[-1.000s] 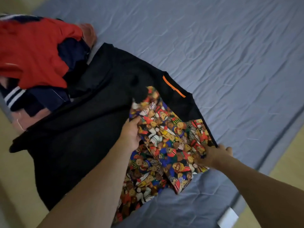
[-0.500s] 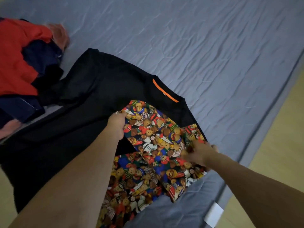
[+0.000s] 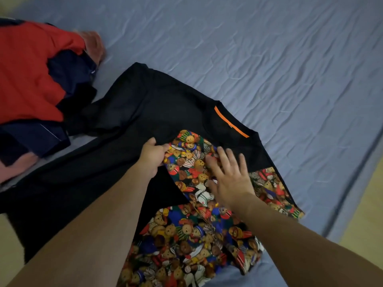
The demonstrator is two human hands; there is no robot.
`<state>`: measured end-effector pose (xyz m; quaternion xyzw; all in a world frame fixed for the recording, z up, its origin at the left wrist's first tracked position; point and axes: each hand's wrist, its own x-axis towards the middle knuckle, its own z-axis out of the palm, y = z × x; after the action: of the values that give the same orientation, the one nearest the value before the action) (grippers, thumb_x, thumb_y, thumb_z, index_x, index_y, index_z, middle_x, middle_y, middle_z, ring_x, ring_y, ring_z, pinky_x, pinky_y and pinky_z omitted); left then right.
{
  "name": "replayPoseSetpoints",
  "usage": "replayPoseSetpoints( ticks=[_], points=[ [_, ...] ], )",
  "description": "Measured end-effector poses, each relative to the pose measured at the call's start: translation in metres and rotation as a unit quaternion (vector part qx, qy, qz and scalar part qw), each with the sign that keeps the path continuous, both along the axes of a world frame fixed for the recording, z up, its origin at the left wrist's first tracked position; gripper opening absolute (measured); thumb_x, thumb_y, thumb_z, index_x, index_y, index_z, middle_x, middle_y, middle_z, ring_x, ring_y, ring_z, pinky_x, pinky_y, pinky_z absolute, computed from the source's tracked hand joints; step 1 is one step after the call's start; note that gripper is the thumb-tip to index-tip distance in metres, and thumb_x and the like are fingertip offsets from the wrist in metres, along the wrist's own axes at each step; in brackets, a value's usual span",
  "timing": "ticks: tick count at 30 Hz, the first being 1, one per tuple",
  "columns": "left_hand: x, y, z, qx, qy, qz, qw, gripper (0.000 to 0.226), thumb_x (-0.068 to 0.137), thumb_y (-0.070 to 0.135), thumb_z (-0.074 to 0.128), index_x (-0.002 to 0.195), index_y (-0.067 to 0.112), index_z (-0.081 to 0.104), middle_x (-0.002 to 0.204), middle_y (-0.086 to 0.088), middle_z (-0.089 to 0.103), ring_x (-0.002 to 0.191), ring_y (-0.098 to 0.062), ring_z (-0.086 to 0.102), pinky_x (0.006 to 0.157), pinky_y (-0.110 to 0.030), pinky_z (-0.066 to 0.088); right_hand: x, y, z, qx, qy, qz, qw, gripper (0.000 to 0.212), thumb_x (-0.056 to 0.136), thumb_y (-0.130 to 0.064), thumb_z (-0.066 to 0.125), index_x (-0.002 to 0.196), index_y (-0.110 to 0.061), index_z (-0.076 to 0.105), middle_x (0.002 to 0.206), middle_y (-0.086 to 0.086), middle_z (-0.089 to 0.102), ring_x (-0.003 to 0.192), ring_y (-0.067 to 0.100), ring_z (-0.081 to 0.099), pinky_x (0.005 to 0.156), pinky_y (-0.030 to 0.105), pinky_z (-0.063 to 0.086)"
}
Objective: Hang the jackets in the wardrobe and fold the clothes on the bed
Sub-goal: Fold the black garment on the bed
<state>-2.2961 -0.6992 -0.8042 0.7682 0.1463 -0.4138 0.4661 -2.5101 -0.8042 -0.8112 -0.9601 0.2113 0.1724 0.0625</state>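
Note:
A colourful teddy-bear print garment (image 3: 186, 241) lies on a black garment (image 3: 128, 112) with an orange neck strip, both spread across the blue bed sheet (image 3: 269, 59). My left hand (image 3: 152, 156) pinches the upper left corner of the bear-print garment. Flat on the print, with fingers straight and spread, my right hand (image 3: 228, 177) presses near its upper middle. A pile of red, navy and pink clothes (image 3: 35, 79) sits at the left.
The bed's right edge (image 3: 356, 168) runs diagonally, with yellowish floor (image 3: 369, 220) beyond it. More floor shows at the lower left beside the black garment.
My right hand let go of the print's right edge and moved up and left onto the fabric with fingers spread. My left hand kept its pinch on the corner.

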Motion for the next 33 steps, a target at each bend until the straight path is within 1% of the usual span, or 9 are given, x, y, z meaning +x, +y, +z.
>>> replayPoseSetpoints(
  ticks=[3, 8, 12, 14, 16, 19, 27, 30, 33],
  points=[
    [0.009, 0.007, 0.003, 0.004, -0.038, -0.080, 0.996, 0.058, 0.097, 0.019, 0.059, 0.149, 0.023, 0.033, 0.096, 0.003, 0.060, 0.085, -0.016, 0.068, 0.059, -0.031, 0.056, 0.042, 0.020, -0.015, 0.015, 0.024, 0.010, 1.000, 0.066, 0.099, -0.055, 0.013, 0.155, -0.029, -0.009, 0.161, 0.009, -0.018, 0.147, 0.030, -0.021, 0.116, 0.056, -0.014],
    [0.052, 0.044, 0.017, 0.100, -0.210, -0.136, 0.963, 0.045, 0.092, 0.022, 0.057, 0.134, 0.023, 0.043, 0.106, 0.002, 0.059, 0.095, -0.020, 0.061, 0.078, -0.035, 0.051, 0.093, 0.030, -0.021, -0.021, -0.086, -0.041, 0.995, 0.056, 0.092, -0.045, 0.030, 0.134, -0.014, 0.049, 0.150, 0.016, 0.036, 0.143, 0.035, 0.024, 0.119, 0.058, 0.009],
    [0.104, 0.077, 0.035, 0.240, -0.419, 0.001, 0.876, 0.048, 0.083, 0.031, 0.063, 0.125, 0.015, 0.047, 0.133, -0.014, 0.045, 0.120, -0.038, 0.043, 0.100, -0.048, 0.036, 0.159, 0.032, -0.029, -0.009, -0.157, -0.022, 0.987, 0.063, 0.096, -0.053, 0.023, 0.151, -0.023, 0.025, 0.161, 0.010, 0.016, 0.149, 0.029, 0.010, 0.119, 0.056, 0.000],
    [0.133, 0.088, 0.034, 0.219, -0.323, 0.142, 0.910, 0.061, 0.083, 0.042, 0.063, 0.131, 0.010, 0.043, 0.138, -0.015, 0.042, 0.124, -0.038, 0.044, 0.102, -0.046, 0.038, 0.192, 0.042, -0.046, 0.000, -0.119, -0.015, 0.993, 0.068, 0.096, -0.059, 0.013, 0.156, -0.026, 0.010, 0.164, 0.006, 0.004, 0.150, 0.025, -0.001, 0.120, 0.052, -0.006],
    [0.159, 0.100, 0.027, 0.080, -0.086, 0.267, 0.957, 0.069, 0.083, 0.054, 0.061, 0.135, 0.011, 0.046, 0.133, -0.012, 0.054, 0.116, -0.033, 0.056, 0.098, -0.043, 0.047, 0.209, 0.054, -0.068, -0.004, -0.077, -0.004, 0.997, 0.071, 0.095, -0.062, 0.007, 0.156, -0.027, 0.002, 0.164, 0.006, -0.003, 0.150, 0.024, -0.007, 0.120, 0.050, -0.008],
    [0.175, 0.113, 0.012, -0.060, 0.138, 0.249, 0.957, 0.064, 0.083, 0.064, 0.062, 0.124, 0.016, 0.050, 0.114, -0.015, 0.065, 0.097, -0.030, 0.065, 0.077, -0.041, 0.050, 0.208, 0.061, -0.096, -0.027, -0.089, -0.023, 0.995, 0.071, 0.095, -0.061, 0.010, 0.156, -0.026, 0.003, 0.164, 0.007, -0.003, 0.150, 0.025, -0.006, 0.120, 0.049, -0.005],
    [0.210, 0.063, -0.007, -0.071, 0.166, 0.211, 0.961, 0.030, 0.091, 0.025, 0.065, 0.118, 0.011, 0.068, 0.113, -0.011, 0.071, 0.099, -0.030, 0.067, 0.076, -0.039, 0.057, 0.207, 0.053, -0.110, -0.026, -0.135, -0.020, 0.990, 0.067, 0.095, -0.055, 0.026, 0.156, -0.029, 0.014, 0.163, 0.006, 0.008, 0.151, 0.025, 0.003, 0.121, 0.049, 0.001],
    [0.211, 0.050, 0.003, -0.024, 0.073, 0.188, 0.979, 0.044, 0.100, 0.027, 0.047, 0.141, 0.011, 0.050, 0.143, -0.013, 0.052, 0.128, -0.036, 0.051, 0.105, -0.047, 0.044, 0.210, 0.050, -0.114, -0.021, -0.142, -0.017, 0.990, 0.067, 0.095, -0.056, 0.026, 0.155, -0.030, 0.013, 0.163, 0.005, 0.008, 0.151, 0.024, 0.003, 0.120, 0.049, 0.001],
    [0.220, 0.040, 0.031, -0.079, -0.066, 0.202, 0.974, 0.043, 0.101, 0.029, 0.039, 0.140, 0.013, 0.050, 0.141, -0.009, 0.053, 0.125, -0.031, 0.056, 0.098, -0.043, 0.050, 0.211, 0.045, -0.110, 0.003, -0.121, -0.015, 0.993, 0.069, 0.093, -0.061, 0.021, 0.155, -0.034, 0.006, 0.164, 0.000, -0.001, 0.150, 0.020, -0.005, 0.120, 0.047, -0.005]
  ],
)
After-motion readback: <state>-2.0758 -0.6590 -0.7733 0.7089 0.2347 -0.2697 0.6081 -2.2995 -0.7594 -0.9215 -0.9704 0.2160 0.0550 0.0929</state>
